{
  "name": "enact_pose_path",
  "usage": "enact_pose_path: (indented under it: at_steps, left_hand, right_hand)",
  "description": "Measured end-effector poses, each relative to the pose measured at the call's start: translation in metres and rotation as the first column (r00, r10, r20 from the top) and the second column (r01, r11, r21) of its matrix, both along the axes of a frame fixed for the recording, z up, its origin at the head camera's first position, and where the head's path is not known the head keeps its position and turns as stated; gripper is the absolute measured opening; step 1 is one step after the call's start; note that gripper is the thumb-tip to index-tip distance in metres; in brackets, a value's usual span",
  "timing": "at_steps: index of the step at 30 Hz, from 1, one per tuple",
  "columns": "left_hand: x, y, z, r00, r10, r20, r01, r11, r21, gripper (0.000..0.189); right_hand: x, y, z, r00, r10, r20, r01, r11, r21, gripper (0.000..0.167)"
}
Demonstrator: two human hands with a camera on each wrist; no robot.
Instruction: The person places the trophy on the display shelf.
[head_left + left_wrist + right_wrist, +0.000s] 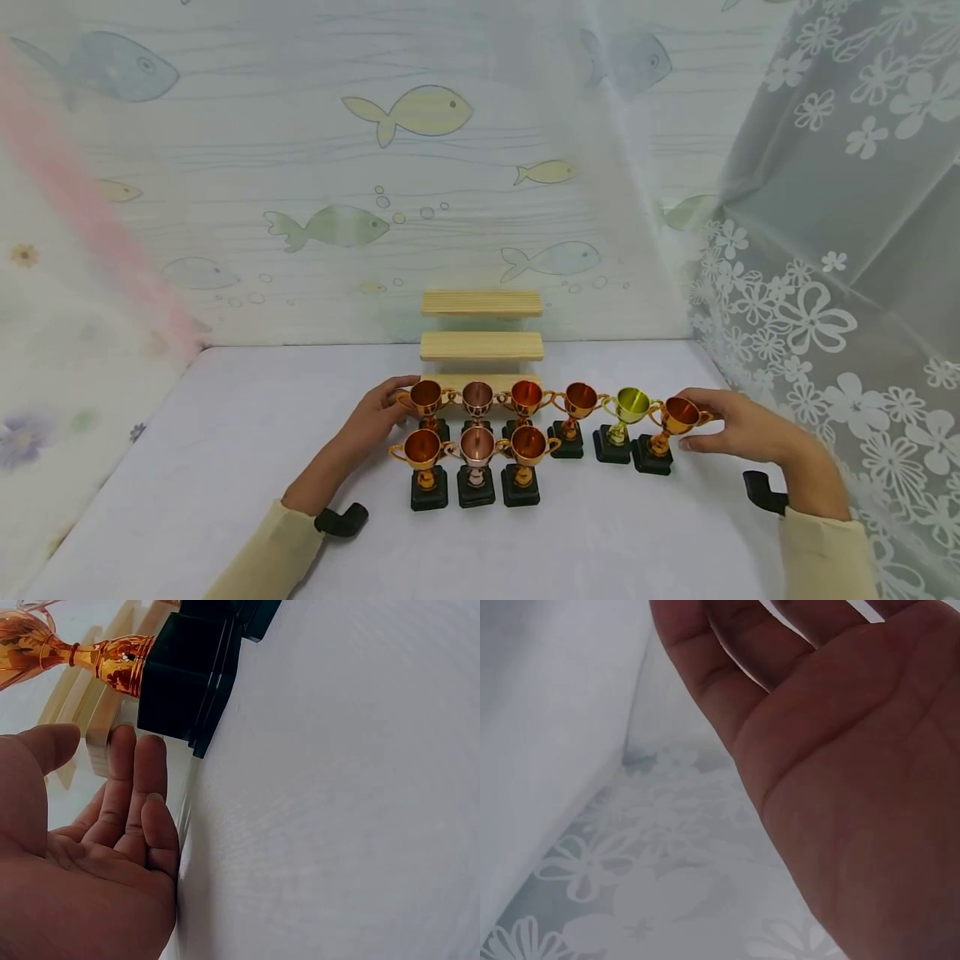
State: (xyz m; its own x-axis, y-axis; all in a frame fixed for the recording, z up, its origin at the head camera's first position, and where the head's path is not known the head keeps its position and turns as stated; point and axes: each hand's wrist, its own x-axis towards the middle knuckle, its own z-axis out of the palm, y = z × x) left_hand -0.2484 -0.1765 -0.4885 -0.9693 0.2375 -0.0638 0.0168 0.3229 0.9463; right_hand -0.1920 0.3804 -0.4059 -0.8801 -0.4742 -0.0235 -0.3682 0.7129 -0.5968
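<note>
Several small trophy cups on black square bases stand on the white table in two rows. My left hand point(378, 417) is beside the leftmost back gold trophy point(426, 400). In the left wrist view its fingers point(120, 780) are loosely bent, just short of the black base point(187, 675), with nothing in them. My right hand point(738, 423) is at the rightmost gold trophy point(678, 416), fingertips at its handle and thumb lower, near the stem. Its fingers look nearly straight in the right wrist view, where no trophy shows. Nearby stand a yellow-green trophy point(631, 406) and a rose-coloured trophy point(477, 448).
Behind the trophies rises a stepped wooden rack point(482, 346), its lowest step partly hidden by the back row. A fish-patterned curtain point(450, 183) hangs at the back. A flower-patterned translucent sheet point(847, 275) borders the table's right side.
</note>
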Motion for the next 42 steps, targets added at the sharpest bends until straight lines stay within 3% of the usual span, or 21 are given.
enact_pose_path:
  at_steps: [6,13,24,38,42]
  left_hand:
    - [0.000,0.000,-0.001,1.000,-0.007,0.004,0.007,1.000,0.004,0.053]
    - [0.000,0.000,-0.001,1.000,-0.014,0.016,0.014,1.000,0.014,0.053]
    - [-0.001,-0.003,-0.004,1.000,-0.028,0.009,0.028,1.000,-0.001,0.051]
    - [-0.002,-0.006,-0.008,0.998,-0.059,-0.031,0.060,0.997,0.043,0.049]
    - [-0.002,-0.005,-0.009,0.997,-0.064,-0.039,0.066,0.997,0.044,0.049]
  right_hand:
    - [-0.004,-0.001,-0.006,0.999,0.025,-0.035,-0.026,0.999,-0.041,0.036]
    - [-0.006,-0.003,-0.010,0.999,0.034,-0.014,-0.034,0.998,-0.053,0.030]
    - [0.003,-0.001,-0.002,0.998,-0.069,-0.005,0.068,0.997,-0.045,0.048]
    - [0.011,0.008,0.008,0.987,-0.106,-0.122,0.093,0.989,-0.113,0.042]
    - [0.012,0.007,0.009,0.984,-0.112,-0.136,0.086,0.980,-0.180,0.039]
